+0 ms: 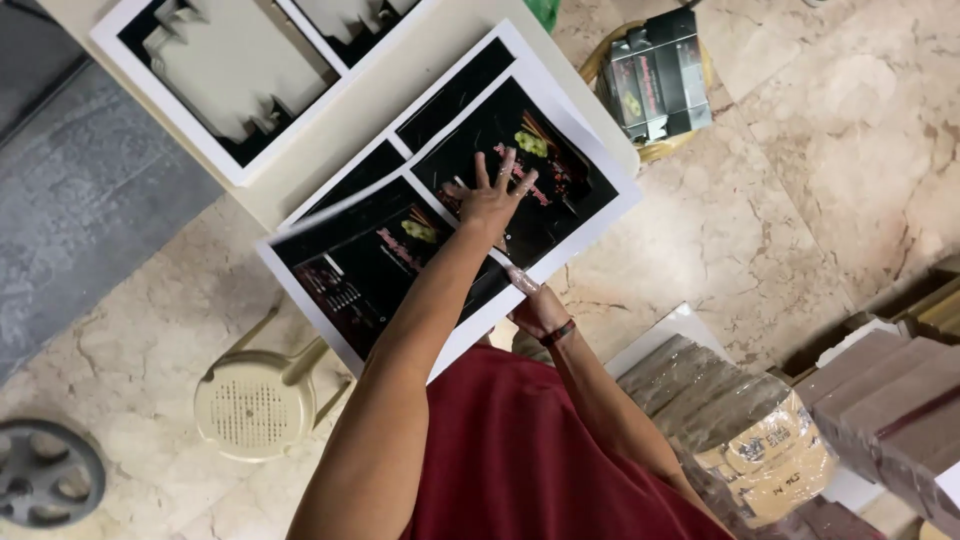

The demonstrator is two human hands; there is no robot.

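At the far left, on the stone floor, a dark metal wheel [42, 472] lies flat, and just right of it stands a cream plastic stool [255, 402]. Above them runs the pale bench [395, 85], and near its far left corner lies a white sheet with grey cutout shapes [232, 70].

My left hand [490, 197] rests flat on the top printed sheet [545, 190], a black print with a white border, fingers spread wide and open, palm pressing down and gripping nothing. That sheet lies on a small stack that hangs over the bench's near edge. Another printed sheet like it [350, 275] sticks out lower and to the left, past the bench edge, with my forearm crossing over it.

My right hand [537, 308], with a dark band at the wrist, sits under the near edge of the stack; its fingers are hidden by the paper, so I cannot tell whether it grips.

Further right, dark printed boxes [655, 75] sit off the bench's right corner. Lower right, bundles wrapped in clear plastic [745, 430] lie beside brown stacked packs [880, 400].
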